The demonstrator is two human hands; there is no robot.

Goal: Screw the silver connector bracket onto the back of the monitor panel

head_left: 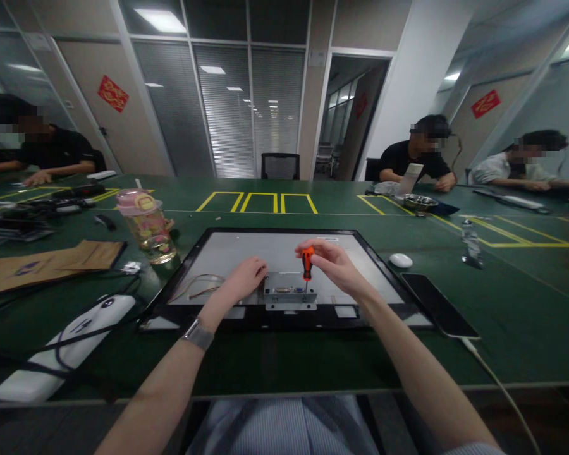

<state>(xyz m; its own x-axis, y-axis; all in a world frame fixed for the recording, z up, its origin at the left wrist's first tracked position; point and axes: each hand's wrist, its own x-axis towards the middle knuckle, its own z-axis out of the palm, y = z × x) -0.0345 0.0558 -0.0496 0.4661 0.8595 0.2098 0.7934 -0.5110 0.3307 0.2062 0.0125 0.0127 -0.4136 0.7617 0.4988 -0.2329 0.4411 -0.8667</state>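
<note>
In the head view, the right hand (329, 260) has its fingers closed around the orange-and-black handle of a small screwdriver (308, 264). The tool stands nearly upright, its thin shaft pointing down at the right part of a grey metal box (284, 298); the tip is too small to tell whether it sits in a screw. The box is low and flanged, with connectors in its near face, and lies at the near middle of a flat panel (384, 281) with a pale grey back and a black frame. The left hand (249, 276), fingers bent, is at the box's left end; whether it grips anything I cannot tell.

A pale label (327, 239) lies near the panel's far edge, its print unreadable. Blue print on a brown paper bag (42, 268) is likewise too blurred.

Loose wires (199, 287) lie left of the box, partly behind the left forearm; the right forearm crosses the panel's near edge. On the green table (275, 360), a pink-lidded bottle (146, 221) stands to the left, and a black phone (440, 305) lies just right of the panel.
</note>
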